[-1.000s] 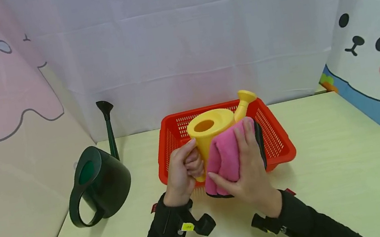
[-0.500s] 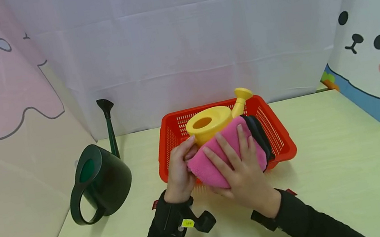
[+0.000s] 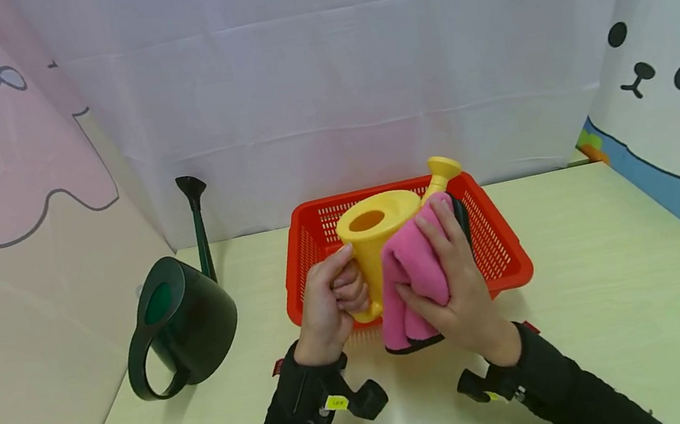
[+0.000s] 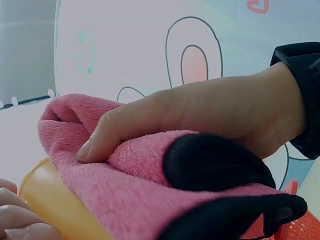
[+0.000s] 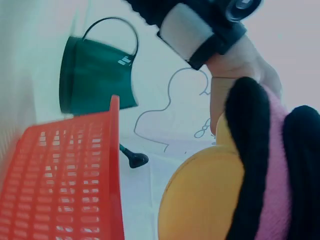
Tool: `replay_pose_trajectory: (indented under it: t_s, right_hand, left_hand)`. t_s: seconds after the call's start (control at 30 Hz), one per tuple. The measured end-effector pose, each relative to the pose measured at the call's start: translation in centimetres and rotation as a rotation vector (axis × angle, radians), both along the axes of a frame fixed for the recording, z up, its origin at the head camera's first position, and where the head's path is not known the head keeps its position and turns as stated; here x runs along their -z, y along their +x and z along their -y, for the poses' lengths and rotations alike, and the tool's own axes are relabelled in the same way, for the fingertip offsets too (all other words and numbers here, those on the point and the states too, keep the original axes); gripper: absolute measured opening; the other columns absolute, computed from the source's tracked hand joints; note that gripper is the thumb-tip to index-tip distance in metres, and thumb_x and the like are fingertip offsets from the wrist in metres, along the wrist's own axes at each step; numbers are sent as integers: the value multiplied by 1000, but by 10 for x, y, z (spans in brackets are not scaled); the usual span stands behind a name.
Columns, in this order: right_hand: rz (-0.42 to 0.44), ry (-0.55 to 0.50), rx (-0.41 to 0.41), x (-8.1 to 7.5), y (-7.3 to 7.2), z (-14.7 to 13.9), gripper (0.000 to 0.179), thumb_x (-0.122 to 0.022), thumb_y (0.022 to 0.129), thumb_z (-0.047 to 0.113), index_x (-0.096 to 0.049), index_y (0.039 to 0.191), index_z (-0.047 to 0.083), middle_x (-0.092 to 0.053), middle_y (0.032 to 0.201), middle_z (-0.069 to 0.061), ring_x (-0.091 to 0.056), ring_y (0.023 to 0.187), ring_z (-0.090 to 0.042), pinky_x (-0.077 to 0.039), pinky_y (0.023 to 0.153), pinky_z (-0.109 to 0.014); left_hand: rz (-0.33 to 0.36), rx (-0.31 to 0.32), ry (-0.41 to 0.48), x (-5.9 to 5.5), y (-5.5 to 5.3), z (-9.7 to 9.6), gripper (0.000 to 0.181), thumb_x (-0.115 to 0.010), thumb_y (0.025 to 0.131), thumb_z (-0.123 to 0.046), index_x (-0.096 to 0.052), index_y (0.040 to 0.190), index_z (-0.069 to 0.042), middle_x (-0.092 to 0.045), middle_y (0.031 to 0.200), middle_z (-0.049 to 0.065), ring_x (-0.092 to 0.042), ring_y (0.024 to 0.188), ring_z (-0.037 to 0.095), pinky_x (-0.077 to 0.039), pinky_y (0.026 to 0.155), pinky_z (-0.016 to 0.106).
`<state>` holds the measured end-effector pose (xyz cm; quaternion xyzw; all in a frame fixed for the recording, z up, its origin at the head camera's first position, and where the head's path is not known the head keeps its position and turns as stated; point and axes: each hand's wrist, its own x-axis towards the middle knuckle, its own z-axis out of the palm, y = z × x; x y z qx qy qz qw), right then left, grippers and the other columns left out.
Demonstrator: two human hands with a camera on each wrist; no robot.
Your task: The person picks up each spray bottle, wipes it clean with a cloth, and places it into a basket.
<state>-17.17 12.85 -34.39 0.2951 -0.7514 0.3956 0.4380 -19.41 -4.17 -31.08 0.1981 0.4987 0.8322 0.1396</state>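
Observation:
In the head view a yellow watering can (image 3: 378, 239) is held up in front of the red basket, its rose pointing up and right. My left hand (image 3: 330, 306) grips it by the handle, fingers curled round. Against the can's right side my right hand (image 3: 467, 296) holds a folded pink cloth (image 3: 411, 264) with black edging. The left wrist view has the right thumb pressed into a fold of the pink cloth (image 4: 120, 192), which covers part of the yellow wall. From the right wrist, the underside of the can (image 5: 200, 195) shows beside the black edging.
Behind the can a red plastic basket (image 3: 505, 245) stands on the pale table (image 3: 599, 289). To the left is a dark green watering can (image 3: 205, 330), its handle facing the near left. White and cartoon-printed cloth walls (image 3: 332, 80) bound the table behind and at the sides.
My right hand wiped the cloth leftwards across the can's front, then back right and up along its side. The left hand stays on the handle, uncovered again.

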Motion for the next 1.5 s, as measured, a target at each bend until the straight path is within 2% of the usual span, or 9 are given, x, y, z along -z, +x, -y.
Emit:
replay_pose_trajectory:
  t_s: [0.17,0.37,0.43,0.53,0.73,0.93,1.1,1.23,1.5]
  right_hand:
    - [183,-124,-56,-1,0,-3,73,-57,87,38,-24,142,2,-17,148,-20,-19,138,-23,-25,109,-19]
    - [238,-162,-68,-1,-2,-3,73,-63,82,13,-23,143,4,-20,148,-19,-20,137,-21,-26,106,-14]
    - [212,-136,-61,0,-2,-2,72,-61,86,24,-22,143,3,-22,146,-20,-17,139,-24,-23,109,-18]
    - [103,-52,-4,3,-3,2,74,-54,89,39,-22,142,0,-24,143,-26,-15,139,-34,-19,113,-26]
    - [-177,134,227,13,-2,15,67,-49,89,46,-29,141,8,-27,141,-27,-25,132,-43,-25,111,-42]
    - [-251,300,377,26,5,26,60,-41,91,50,-34,140,15,-30,140,-23,-18,136,-44,-23,105,-60]
    - [-276,314,338,25,2,24,59,-44,90,50,-39,137,14,-33,137,-24,-18,136,-43,-17,110,-55]
    - [-280,272,277,21,-2,20,59,-48,89,47,-39,136,14,-31,138,-23,-19,136,-42,-19,111,-52]
    - [-166,148,147,14,-6,11,57,-49,90,42,-37,134,7,-27,141,-25,-24,133,-41,-25,111,-34]
  left_hand:
    - [-8,-5,-9,0,1,0,45,-32,97,-19,-29,51,-18,-25,45,-7,-27,36,4,-20,40,18]
    - [14,-20,-18,0,-1,0,45,-33,97,-20,-29,52,-18,-31,44,-11,-29,36,4,-22,41,18]
    - [17,-20,-17,0,-1,0,46,-32,97,-20,-29,52,-18,-31,43,-12,-29,36,4,-21,41,18]
    - [23,-23,-14,-1,-1,1,46,-32,97,-20,-29,51,-18,-32,43,-12,-29,35,4,-21,41,18]
    - [21,-54,-21,-1,-1,1,45,-32,97,-21,-29,53,-19,-31,44,-12,-28,36,3,-22,40,17]
    - [58,-114,6,0,-1,1,44,-35,96,-20,-33,52,-20,-31,47,-12,-29,39,0,-24,41,14]
    - [55,-144,21,-1,-2,2,44,-36,96,-20,-33,52,-19,-30,47,-11,-29,39,1,-23,40,15]
    - [44,-141,6,-2,-1,3,44,-34,96,-21,-32,53,-19,-31,47,-11,-29,38,2,-23,41,15]
    - [3,-117,-6,-4,-3,5,46,-32,97,-21,-27,52,-17,-29,43,-10,-27,36,5,-20,40,19]
